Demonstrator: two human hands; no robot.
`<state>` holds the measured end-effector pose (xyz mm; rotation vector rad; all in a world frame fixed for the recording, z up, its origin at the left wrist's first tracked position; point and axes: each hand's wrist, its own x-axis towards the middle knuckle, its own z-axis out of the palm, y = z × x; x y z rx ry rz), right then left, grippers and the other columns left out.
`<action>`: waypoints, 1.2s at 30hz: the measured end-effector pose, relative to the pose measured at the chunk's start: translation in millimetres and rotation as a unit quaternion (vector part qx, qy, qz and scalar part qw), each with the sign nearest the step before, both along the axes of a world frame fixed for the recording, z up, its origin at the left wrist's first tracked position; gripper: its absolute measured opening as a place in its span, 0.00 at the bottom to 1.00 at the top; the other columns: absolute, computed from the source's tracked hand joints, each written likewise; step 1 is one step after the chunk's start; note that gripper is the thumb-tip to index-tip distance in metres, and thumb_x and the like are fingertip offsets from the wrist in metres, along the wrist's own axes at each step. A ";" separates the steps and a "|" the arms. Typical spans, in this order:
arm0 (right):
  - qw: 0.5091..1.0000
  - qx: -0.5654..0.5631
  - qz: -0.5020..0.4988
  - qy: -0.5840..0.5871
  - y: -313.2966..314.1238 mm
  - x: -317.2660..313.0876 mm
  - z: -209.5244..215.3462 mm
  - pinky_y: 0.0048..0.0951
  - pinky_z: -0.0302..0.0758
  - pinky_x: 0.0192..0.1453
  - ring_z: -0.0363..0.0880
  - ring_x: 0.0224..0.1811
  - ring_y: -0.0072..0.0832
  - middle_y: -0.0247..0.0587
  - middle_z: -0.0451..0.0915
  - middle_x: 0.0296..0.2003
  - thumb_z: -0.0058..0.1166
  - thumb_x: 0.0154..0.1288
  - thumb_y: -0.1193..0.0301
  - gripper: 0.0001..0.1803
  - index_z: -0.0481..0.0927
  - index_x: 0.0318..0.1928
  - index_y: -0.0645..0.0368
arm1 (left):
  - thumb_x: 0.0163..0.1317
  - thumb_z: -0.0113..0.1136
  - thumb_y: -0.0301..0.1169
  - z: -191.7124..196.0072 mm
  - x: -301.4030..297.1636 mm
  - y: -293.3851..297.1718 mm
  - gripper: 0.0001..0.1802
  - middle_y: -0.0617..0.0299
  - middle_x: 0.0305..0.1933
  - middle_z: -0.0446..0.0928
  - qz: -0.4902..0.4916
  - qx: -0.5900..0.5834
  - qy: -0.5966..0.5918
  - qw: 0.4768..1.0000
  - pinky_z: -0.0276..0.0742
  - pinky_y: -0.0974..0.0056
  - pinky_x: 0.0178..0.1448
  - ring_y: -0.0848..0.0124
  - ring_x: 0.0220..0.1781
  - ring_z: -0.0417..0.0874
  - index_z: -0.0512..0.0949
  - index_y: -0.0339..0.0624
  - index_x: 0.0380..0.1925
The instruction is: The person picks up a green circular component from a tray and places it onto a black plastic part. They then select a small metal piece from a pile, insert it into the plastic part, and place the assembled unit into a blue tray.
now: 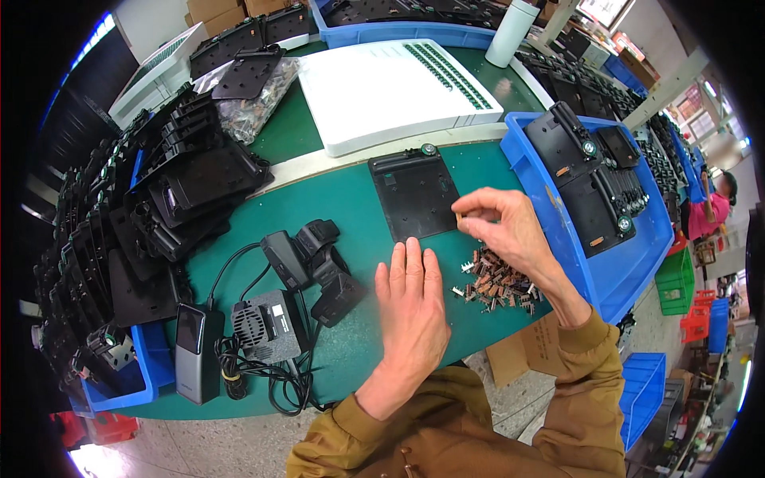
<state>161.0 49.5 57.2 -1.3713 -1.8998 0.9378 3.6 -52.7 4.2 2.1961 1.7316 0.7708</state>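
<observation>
Black panel [414,195] | right grip [510,231] pinches small piece [459,220] | left grip [413,315] flat | parts heap [498,283] near

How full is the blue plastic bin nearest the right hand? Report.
Partly full: the blue plastic bin holds black rectangular panels, bare inside showing.
</observation>
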 end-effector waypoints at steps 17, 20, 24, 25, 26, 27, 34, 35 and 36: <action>0.995 0.077 -0.057 -0.027 53.0 -10.8 -35.8 0.24 0.76 0.44 0.80 0.37 0.24 0.38 0.81 0.37 0.62 0.56 0.77 0.08 0.85 0.38 0.65 | 0.53 0.56 0.24 -2.6 -0.5 0.4 0.32 0.37 0.70 0.62 -0.001 0.029 0.030 0.999 0.55 0.40 0.72 0.46 0.73 0.60 0.68 0.25 0.61; 0.994 0.084 -0.063 -0.028 53.9 -9.8 -35.9 0.24 0.75 0.44 0.79 0.37 0.24 0.38 0.81 0.37 0.62 0.56 0.77 0.09 0.85 0.38 0.65 | 0.53 0.57 0.24 -1.1 -0.4 0.6 0.32 0.37 0.70 0.62 -0.003 0.025 0.031 0.999 0.55 0.40 0.72 0.46 0.73 0.60 0.68 0.25 0.61; 0.995 0.064 -0.071 -0.010 52.4 -8.4 -35.7 0.23 0.75 0.44 0.79 0.36 0.22 0.37 0.81 0.37 0.63 0.55 0.77 0.09 0.85 0.39 0.64 | 0.52 0.57 0.23 0.9 -0.5 0.7 0.32 0.37 0.70 0.62 -0.006 0.017 0.030 0.999 0.55 0.40 0.72 0.46 0.73 0.60 0.68 0.25 0.61; 0.996 0.056 -0.076 -0.002 52.0 -8.4 -35.5 0.23 0.75 0.44 0.78 0.36 0.22 0.36 0.82 0.36 0.63 0.55 0.77 0.09 0.86 0.39 0.64 | 0.52 0.57 0.23 0.8 -0.4 0.8 0.32 0.37 0.70 0.62 -0.005 0.018 0.032 0.999 0.55 0.40 0.72 0.46 0.73 0.60 0.68 0.25 0.61; 0.995 0.056 -0.077 -0.002 52.3 -8.6 -35.9 0.23 0.75 0.44 0.78 0.36 0.22 0.36 0.82 0.36 0.63 0.55 0.77 0.09 0.86 0.39 0.64 | 0.52 0.57 0.23 0.7 -0.4 0.8 0.32 0.37 0.70 0.62 -0.004 0.018 0.035 0.999 0.55 0.40 0.72 0.46 0.73 0.60 0.68 0.25 0.61; 0.996 0.049 -0.074 0.012 53.0 -8.9 -36.3 0.23 0.75 0.44 0.78 0.36 0.21 0.36 0.82 0.36 0.63 0.55 0.77 0.09 0.86 0.38 0.64 | 0.52 0.57 0.23 1.0 -0.6 0.8 0.32 0.37 0.70 0.62 -0.005 0.018 0.035 0.999 0.55 0.40 0.72 0.46 0.73 0.60 0.68 0.25 0.61; 0.995 0.054 -0.083 0.034 57.6 -6.3 -41.2 0.25 0.75 0.42 0.80 0.35 0.25 0.39 0.83 0.33 0.63 0.52 0.77 0.09 0.86 0.36 0.63 | 0.53 0.56 0.23 -0.2 0.0 0.7 0.31 0.37 0.70 0.62 -0.004 0.022 0.033 0.999 0.55 0.40 0.72 0.46 0.73 0.61 0.68 0.25 0.60; 0.995 0.053 -0.083 0.034 57.4 -6.2 -41.2 0.25 0.75 0.42 0.80 0.35 0.25 0.39 0.83 0.33 0.63 0.52 0.77 0.09 0.86 0.36 0.63 | 0.53 0.56 0.23 -0.3 0.0 0.8 0.31 0.37 0.70 0.62 -0.004 0.022 0.031 0.999 0.55 0.40 0.72 0.46 0.73 0.61 0.69 0.25 0.60; 0.996 0.053 -0.073 0.026 57.0 -6.2 -40.5 0.24 0.75 0.44 0.79 0.36 0.23 0.38 0.82 0.33 0.63 0.53 0.78 0.09 0.86 0.36 0.65 | 0.53 0.56 0.23 -0.7 -0.1 0.8 0.31 0.37 0.70 0.62 -0.004 0.022 0.031 0.999 0.55 0.40 0.72 0.46 0.73 0.61 0.69 0.25 0.60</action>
